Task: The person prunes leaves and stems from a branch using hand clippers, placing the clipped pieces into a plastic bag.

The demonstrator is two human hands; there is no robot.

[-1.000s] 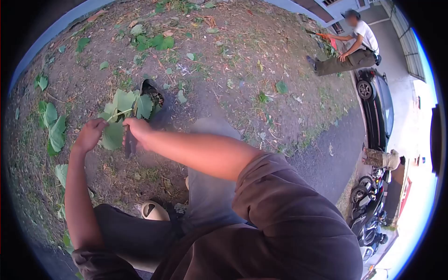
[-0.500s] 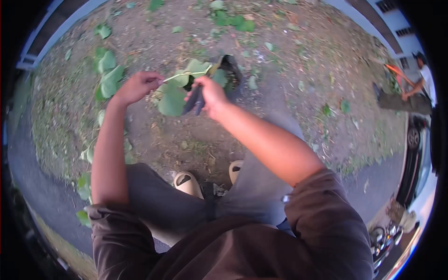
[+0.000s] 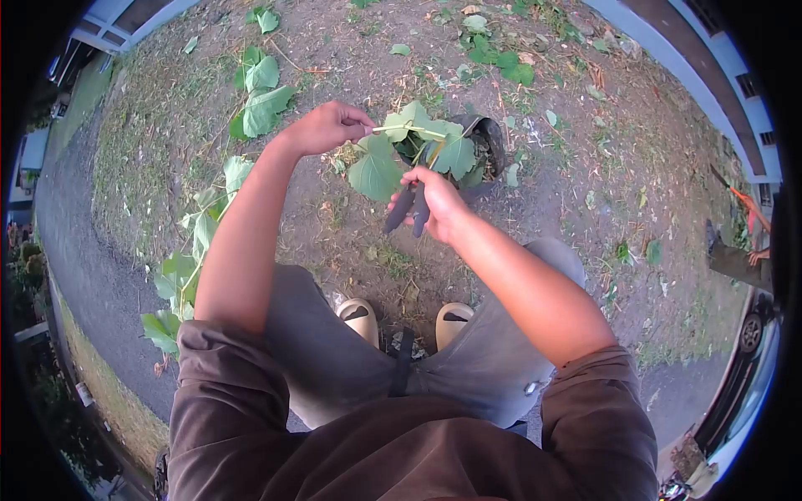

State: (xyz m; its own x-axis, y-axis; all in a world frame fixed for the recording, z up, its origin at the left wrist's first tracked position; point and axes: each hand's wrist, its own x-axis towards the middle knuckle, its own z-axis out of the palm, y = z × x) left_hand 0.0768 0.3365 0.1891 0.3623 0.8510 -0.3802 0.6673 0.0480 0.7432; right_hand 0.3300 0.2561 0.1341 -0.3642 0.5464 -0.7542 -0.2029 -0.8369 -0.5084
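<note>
My left hand pinches one end of a light green vine stem between thumb and fingertips. Broad green leaves hang from this stem. Just below it, my right hand grips pruning shears by their dark grey handles. The shears' blades point up into the leaves and are largely hidden there. Beside the cutting, a black pot or bag lies on the soil with its mouth toward me and some leaves at the opening; its kind is not plain.
A long leafy vine trails along the ground left of my left arm. Cut leaves lie scattered over the bare soil. Another person with an orange tool is at far right, near a parked car. Sandals are between my knees.
The view has swung left, so everything appears farther right. My right hand with the shears has dropped a little away from the stem, toward me. My left hand keeps its pinch.
</note>
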